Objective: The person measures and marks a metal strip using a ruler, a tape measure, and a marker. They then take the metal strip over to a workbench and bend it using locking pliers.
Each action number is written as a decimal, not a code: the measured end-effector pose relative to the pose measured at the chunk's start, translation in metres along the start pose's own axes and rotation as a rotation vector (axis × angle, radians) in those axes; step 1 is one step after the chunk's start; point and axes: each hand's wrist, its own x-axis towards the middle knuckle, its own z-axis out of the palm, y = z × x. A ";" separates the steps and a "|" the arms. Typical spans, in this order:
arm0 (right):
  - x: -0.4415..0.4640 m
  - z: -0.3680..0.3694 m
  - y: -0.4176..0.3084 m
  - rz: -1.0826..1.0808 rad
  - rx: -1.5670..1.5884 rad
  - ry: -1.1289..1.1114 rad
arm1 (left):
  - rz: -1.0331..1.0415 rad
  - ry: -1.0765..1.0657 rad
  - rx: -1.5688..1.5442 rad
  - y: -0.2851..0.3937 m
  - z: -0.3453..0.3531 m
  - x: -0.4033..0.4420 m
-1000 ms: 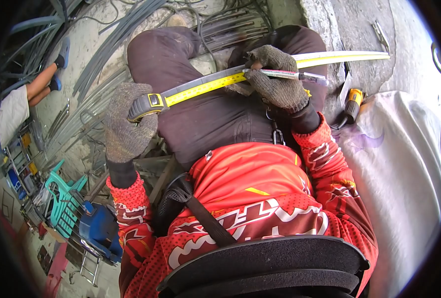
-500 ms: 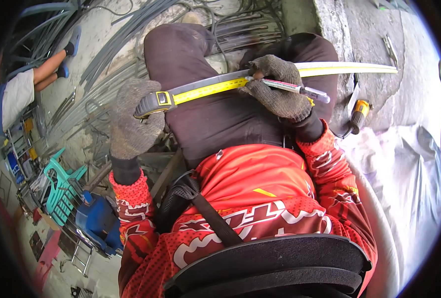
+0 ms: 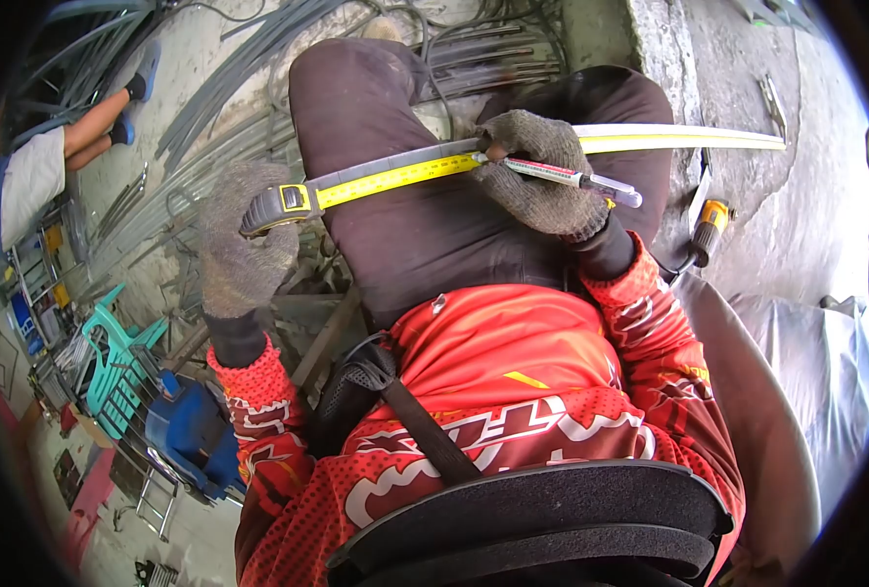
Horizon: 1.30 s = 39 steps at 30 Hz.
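Note:
My left hand (image 3: 244, 254), in a grey knit glove, is closed around a black and yellow tape measure case (image 3: 276, 209). The yellow tape blade (image 3: 395, 180) runs out of it to the right, over my lap. A thin grey strip (image 3: 386, 160) lies along the blade's far edge; whether it is a separate piece I cannot tell. My right hand (image 3: 542, 176), gloved with bare fingertips showing, pinches a white and red marker (image 3: 552, 173), its tip near the blade. Past this hand a pale, yellow-edged length (image 3: 684, 139) reaches far right.
A yellow and black power tool (image 3: 711, 230) lies on the concrete at right, near draped sheeting (image 3: 797, 362). Grey tubes and metal rods (image 3: 493, 59) lie ahead. At left are a green plastic chair (image 3: 116, 362), a blue container (image 3: 195, 430) and another person's legs (image 3: 92, 137).
My left hand and the tape case have shifted left, and the blade between my hands looks slightly longer. My right hand with the marker has moved a little left.

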 end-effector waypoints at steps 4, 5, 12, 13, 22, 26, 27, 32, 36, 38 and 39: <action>-0.001 0.000 0.001 -0.002 0.016 -0.007 | 0.004 -0.007 0.046 0.004 -0.002 0.004; 0.000 0.000 0.001 -0.002 0.016 -0.007 | 0.004 -0.007 0.046 0.005 -0.002 0.004; 0.001 0.000 -0.001 -0.043 -0.083 -0.009 | -0.034 -0.022 -0.031 0.000 -0.001 0.004; 0.002 0.001 0.001 -0.059 -0.037 -0.006 | -0.023 -0.020 -0.041 0.000 -0.003 0.004; 0.002 0.005 -0.004 0.011 -0.044 0.045 | -0.038 0.010 0.005 -0.011 -0.005 -0.009; 0.001 0.004 -0.006 -0.003 -0.073 0.063 | -0.086 -0.015 -0.009 -0.015 -0.014 -0.014; 0.000 0.003 -0.006 -0.002 -0.073 0.064 | -0.085 -0.016 -0.010 -0.013 -0.016 -0.015; 0.000 0.005 0.000 -0.027 -0.045 0.065 | -0.233 0.057 -0.045 -0.017 -0.025 -0.023; 0.000 0.005 0.001 0.009 -0.024 0.063 | -0.166 0.055 0.037 -0.018 -0.025 -0.021; 0.000 0.004 0.001 -0.011 0.020 0.062 | -0.185 0.040 0.046 -0.019 -0.023 -0.020; 0.000 0.004 0.000 -0.003 0.007 0.062 | -0.180 0.035 0.033 -0.019 -0.022 -0.020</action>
